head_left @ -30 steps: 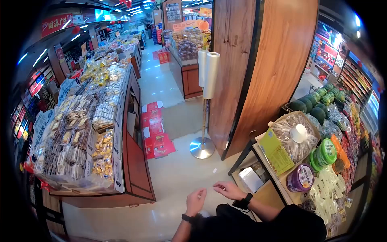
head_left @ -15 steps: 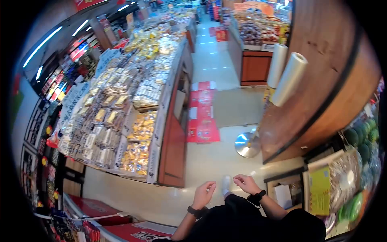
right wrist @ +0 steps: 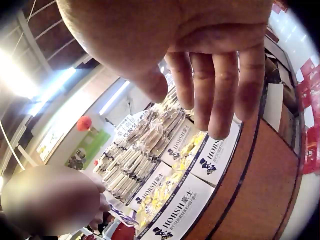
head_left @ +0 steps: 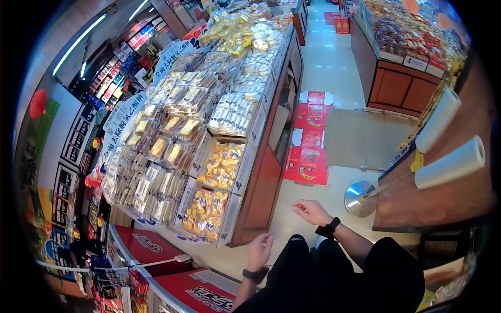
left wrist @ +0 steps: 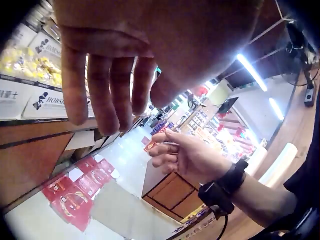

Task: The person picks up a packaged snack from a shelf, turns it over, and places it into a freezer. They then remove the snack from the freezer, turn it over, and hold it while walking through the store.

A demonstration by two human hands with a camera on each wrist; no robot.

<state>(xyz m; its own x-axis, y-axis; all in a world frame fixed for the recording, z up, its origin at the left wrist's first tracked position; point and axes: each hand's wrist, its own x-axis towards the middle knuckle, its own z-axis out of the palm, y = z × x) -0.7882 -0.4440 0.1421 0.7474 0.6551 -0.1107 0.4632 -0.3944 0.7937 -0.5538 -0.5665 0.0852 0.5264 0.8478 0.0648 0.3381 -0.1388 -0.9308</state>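
Both hands hang in front of the body with nothing in them. My left hand (head_left: 258, 251) is by the near corner of a wooden display counter (head_left: 259, 206), its fingers loosely bent. Farther right, my right hand (head_left: 313, 213) hovers over the floor with relaxed fingers. In the left wrist view the left fingers (left wrist: 105, 92) droop with the palm bare, and the right hand (left wrist: 185, 155) appears beyond them. The right wrist view has the right fingers (right wrist: 220, 95) hanging in front of boxes of yellow-wrapped snacks (right wrist: 162, 192). Nearest the hands on the counter are yellow packets (head_left: 205, 213) in white boxes.
Packaged breads (head_left: 180, 125) cover the counter. Red flattened cartons (head_left: 308, 151) and a grey mat (head_left: 360, 138) lie on the aisle floor. On the right stand plastic bag rolls (head_left: 451, 163) on a pole with a round metal base (head_left: 360, 198). Red freezers (head_left: 195, 289) stand lower left.
The view has swung left, so the counter now fills the middle and the fruit stand has nearly left the right edge. The hands have spread apart, the right one farther forward.
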